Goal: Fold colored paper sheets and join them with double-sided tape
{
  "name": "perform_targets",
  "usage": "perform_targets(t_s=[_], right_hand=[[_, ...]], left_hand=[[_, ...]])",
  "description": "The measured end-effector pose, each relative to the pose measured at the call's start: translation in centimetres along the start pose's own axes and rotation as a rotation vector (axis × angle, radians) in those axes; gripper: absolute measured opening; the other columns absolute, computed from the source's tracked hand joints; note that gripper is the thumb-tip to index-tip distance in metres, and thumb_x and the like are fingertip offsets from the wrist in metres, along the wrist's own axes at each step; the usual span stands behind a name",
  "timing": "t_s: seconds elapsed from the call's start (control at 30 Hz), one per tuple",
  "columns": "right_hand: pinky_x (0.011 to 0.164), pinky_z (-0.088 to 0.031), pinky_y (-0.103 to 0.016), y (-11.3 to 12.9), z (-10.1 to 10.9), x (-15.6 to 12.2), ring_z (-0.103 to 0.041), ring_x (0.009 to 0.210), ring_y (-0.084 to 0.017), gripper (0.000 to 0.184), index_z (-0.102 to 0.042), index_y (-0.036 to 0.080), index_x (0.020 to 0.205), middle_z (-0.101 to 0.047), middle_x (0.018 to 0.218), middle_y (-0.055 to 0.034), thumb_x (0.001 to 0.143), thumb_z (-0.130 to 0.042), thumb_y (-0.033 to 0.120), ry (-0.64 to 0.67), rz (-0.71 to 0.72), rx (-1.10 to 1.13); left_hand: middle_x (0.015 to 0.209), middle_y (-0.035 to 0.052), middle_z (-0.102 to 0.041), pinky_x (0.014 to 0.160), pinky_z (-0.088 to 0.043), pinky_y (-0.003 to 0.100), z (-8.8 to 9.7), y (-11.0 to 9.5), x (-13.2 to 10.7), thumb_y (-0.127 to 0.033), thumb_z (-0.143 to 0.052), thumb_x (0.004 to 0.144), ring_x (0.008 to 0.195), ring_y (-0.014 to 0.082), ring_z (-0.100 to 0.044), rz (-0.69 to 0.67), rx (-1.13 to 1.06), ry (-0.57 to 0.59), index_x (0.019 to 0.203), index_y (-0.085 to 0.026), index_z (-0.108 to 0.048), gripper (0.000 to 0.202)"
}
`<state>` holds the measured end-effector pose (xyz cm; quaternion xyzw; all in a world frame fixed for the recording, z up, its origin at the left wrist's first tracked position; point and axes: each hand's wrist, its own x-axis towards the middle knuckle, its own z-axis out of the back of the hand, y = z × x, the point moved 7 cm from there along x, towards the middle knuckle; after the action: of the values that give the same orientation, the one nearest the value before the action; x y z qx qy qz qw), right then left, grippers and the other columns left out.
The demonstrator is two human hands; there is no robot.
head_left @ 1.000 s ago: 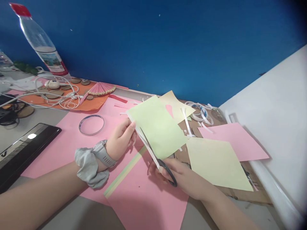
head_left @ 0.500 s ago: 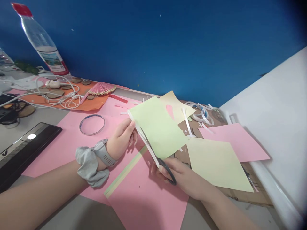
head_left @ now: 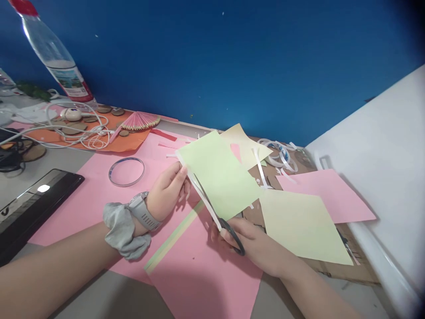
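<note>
My left hand [head_left: 167,191], with a grey watch and a grey scrunchie on the wrist, pinches the left edge of a light green paper sheet [head_left: 221,175] held above the table. My right hand [head_left: 257,246] grips black-handled scissors [head_left: 229,232], whose blades run up along the sheet's left edge. A thin white strip [head_left: 202,197] hangs along that cut edge. Under both hands lies a large pink sheet [head_left: 99,195] with a narrow green strip [head_left: 172,241] on it.
A second green sheet [head_left: 302,226] and a pink sheet [head_left: 327,195] lie right, on cardboard. A metal ring [head_left: 126,171], a black tablet [head_left: 29,204], white cables [head_left: 79,133], a folded pink fan [head_left: 139,122], a plastic bottle [head_left: 55,57], tape rolls [head_left: 279,155] and a white box [head_left: 381,155] surround them.
The view has shifted slightly. The scissors and both hands stay in nearly the same place along the green sheet's edge.
</note>
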<state>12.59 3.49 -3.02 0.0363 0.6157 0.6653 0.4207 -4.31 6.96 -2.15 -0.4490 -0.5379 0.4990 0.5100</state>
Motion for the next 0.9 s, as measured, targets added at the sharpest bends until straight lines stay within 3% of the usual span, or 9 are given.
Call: perform_targets(t_s=[0.33,0.6,0.9], right_hand=[[0.063,-0.032,-0.024,-0.2,0.06,-0.05,-0.04,0.066,-0.012,0.034,-0.042,0.019,0.065,-0.046,0.069,0.0028,0.09,-0.041,0.042,0.02,-0.007,0.013],[0.065,-0.032,-0.024,-0.66,0.11,0.07,-0.042,0.07,-0.012,0.036,-0.047,0.019,0.069,-0.048,0.073,0.0026,0.089,-0.042,0.049,-0.009,-0.036,-0.017],[0.061,-0.031,-0.024,-0.23,0.03,-0.15,-0.035,0.062,-0.011,0.032,-0.038,0.019,0.063,-0.041,0.065,0.0039,0.089,-0.043,0.036,0.0,-0.037,0.022]], left_hand=[[0.045,-0.0072,-0.048,0.036,-0.032,0.018,-0.06,-0.28,0.05,-0.042,-0.038,0.093,0.034,0.0057,-0.038,0.007,0.026,-0.002,0.078,-0.019,-0.045,0.028],[0.045,-0.0071,-0.049,0.037,-0.033,0.017,0.03,-0.18,0.06,-0.04,-0.038,0.093,0.034,0.0052,-0.04,0.004,0.036,-0.009,0.073,-0.02,-0.041,0.029],[0.045,-0.0078,-0.049,0.037,-0.033,0.016,-0.1,-0.1,0.05,-0.04,-0.038,0.093,0.033,0.0047,-0.041,-0.002,0.023,0.008,0.074,-0.019,-0.041,0.029]])
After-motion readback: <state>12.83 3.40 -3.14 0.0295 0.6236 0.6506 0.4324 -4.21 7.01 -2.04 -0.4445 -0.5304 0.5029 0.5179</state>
